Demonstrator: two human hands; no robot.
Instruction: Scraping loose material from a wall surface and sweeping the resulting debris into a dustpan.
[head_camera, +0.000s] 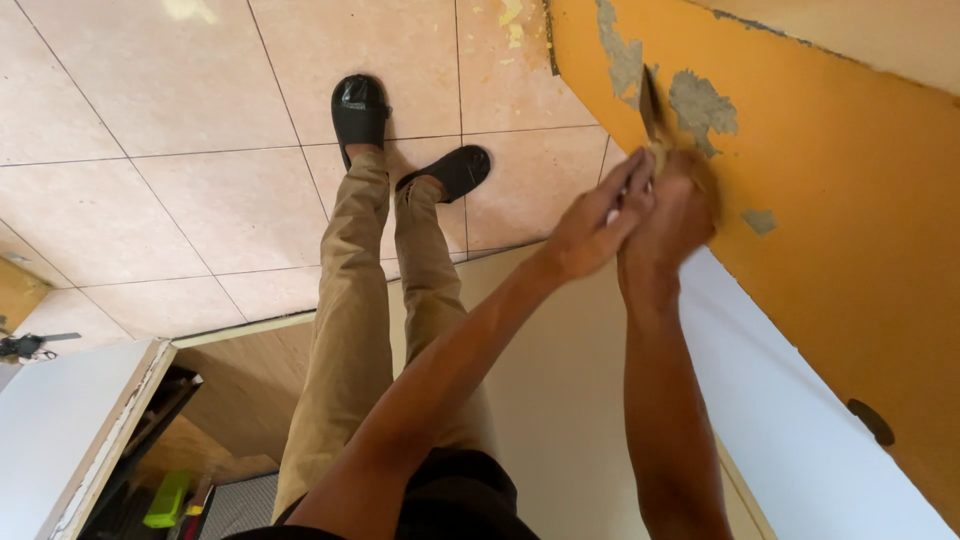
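Observation:
Both of my hands reach forward to an orange painted wall (830, 220). My right hand (675, 215) is closed around the handle of a scraper (650, 105), whose flat blade lies against the wall beside grey patches (700, 105) where the paint has come off. My left hand (598, 222) rests against the right one, its fingers stretched toward the tool's handle; the hands are blurred. Below me I see my legs in tan trousers (350, 330) and black slippers (360, 112) on the floor.
Pale tiled floor (180, 180) with paint flakes (512, 20) near the wall's foot. A white panel (790, 420) runs along under the orange wall. At lower left stands a white board (60, 430) and a dark opening with a green object (168, 498).

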